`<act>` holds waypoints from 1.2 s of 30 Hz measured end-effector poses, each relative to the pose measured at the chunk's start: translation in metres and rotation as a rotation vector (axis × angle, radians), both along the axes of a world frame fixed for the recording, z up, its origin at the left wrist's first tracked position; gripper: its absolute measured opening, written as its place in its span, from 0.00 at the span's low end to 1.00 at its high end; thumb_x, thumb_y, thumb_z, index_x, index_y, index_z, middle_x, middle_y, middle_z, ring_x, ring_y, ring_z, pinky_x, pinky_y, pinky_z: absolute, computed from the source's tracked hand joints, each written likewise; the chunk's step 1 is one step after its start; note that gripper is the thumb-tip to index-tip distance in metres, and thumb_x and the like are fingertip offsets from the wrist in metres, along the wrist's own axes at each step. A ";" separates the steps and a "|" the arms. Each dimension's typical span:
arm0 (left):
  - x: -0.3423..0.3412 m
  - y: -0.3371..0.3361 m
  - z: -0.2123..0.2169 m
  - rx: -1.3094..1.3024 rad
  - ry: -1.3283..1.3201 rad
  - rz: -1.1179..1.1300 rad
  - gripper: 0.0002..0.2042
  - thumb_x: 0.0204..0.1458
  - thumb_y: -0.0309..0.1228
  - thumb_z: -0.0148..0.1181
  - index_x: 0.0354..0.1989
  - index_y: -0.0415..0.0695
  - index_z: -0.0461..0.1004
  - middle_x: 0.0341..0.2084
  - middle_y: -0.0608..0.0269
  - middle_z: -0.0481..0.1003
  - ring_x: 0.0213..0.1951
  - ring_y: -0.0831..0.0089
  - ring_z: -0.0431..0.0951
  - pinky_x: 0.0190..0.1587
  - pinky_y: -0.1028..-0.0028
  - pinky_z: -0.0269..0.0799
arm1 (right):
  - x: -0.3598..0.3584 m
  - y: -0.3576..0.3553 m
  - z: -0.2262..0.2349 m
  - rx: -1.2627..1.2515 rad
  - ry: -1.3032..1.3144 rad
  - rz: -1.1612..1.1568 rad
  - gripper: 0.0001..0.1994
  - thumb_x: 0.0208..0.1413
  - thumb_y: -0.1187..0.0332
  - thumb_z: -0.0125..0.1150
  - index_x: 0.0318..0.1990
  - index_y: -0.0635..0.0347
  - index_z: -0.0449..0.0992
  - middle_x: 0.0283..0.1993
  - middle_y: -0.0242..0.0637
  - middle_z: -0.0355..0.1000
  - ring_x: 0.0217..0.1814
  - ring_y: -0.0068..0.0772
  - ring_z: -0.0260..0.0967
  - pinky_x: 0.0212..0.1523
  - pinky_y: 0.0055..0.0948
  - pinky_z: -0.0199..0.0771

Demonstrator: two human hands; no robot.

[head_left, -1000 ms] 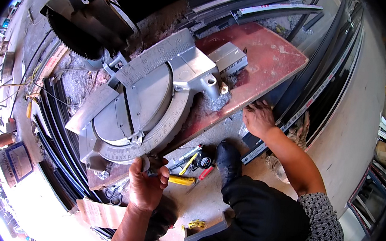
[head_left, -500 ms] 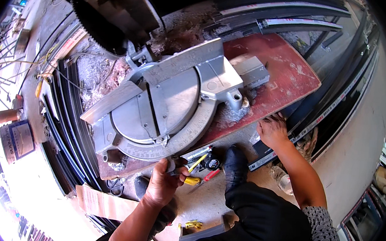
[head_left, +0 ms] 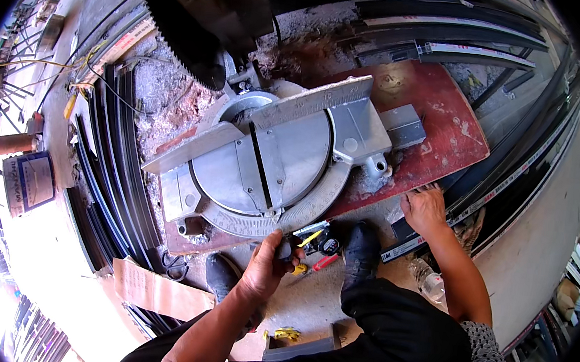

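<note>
Head view: left hand closed around the dark handle at the front edge of the miter saw, just below the angle scale. Saw sits on a red board on the floor; toothed blade raised, well beyond the hand. Right hand open, fingers spread, resting flat at the board's near edge, touching a dark metal profile. Yellow tape measure and red-handled tool lie just right of the left hand, beside a black shoe.

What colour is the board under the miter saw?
Reddish-brown board, worn and dusty, seen in the head view.
</note>
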State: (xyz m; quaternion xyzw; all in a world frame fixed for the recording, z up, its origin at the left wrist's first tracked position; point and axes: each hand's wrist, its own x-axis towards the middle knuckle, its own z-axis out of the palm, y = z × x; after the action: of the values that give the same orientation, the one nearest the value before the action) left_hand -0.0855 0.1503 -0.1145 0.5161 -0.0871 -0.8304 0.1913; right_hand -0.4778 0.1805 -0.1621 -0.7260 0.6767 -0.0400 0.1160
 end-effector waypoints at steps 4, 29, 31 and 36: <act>0.002 -0.003 0.001 -0.005 0.003 -0.030 0.26 0.66 0.56 0.47 0.40 0.42 0.76 0.32 0.60 0.81 0.31 0.73 0.76 0.36 0.73 0.69 | 0.004 0.002 0.009 -0.036 -0.041 0.030 0.08 0.53 0.67 0.63 0.38 0.59 0.82 0.43 0.42 0.80 0.48 0.49 0.74 0.51 0.49 0.69; -0.007 0.003 -0.029 0.070 -0.041 0.016 0.15 0.64 0.47 0.59 0.41 0.46 0.74 0.29 0.63 0.77 0.31 0.70 0.76 0.31 0.73 0.71 | 0.113 0.012 -0.005 0.447 -1.259 -0.901 0.22 0.74 0.49 0.49 0.44 0.63 0.73 0.31 0.38 0.77 0.27 0.25 0.74 0.26 0.26 0.77; -0.010 0.001 -0.030 0.093 -0.061 0.003 0.16 0.64 0.48 0.60 0.40 0.47 0.74 0.27 0.63 0.76 0.30 0.70 0.77 0.31 0.73 0.72 | 0.114 0.009 -0.015 0.443 -1.328 -0.998 0.21 0.74 0.50 0.49 0.44 0.63 0.73 0.32 0.40 0.77 0.26 0.25 0.73 0.24 0.25 0.75; -0.012 -0.001 -0.029 0.083 -0.084 -0.004 0.16 0.63 0.48 0.61 0.40 0.47 0.74 0.26 0.64 0.75 0.29 0.70 0.76 0.30 0.73 0.71 | 0.119 0.004 -0.022 0.412 -1.364 -1.158 0.23 0.74 0.50 0.49 0.38 0.63 0.73 0.27 0.38 0.75 0.21 0.24 0.70 0.20 0.24 0.70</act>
State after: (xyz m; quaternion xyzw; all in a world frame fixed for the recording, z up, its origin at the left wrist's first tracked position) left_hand -0.0980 0.1494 -0.1435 0.5576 -0.0617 -0.8114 0.1643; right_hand -0.3591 0.1840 -0.1845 -0.0576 0.7133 -0.3904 0.5792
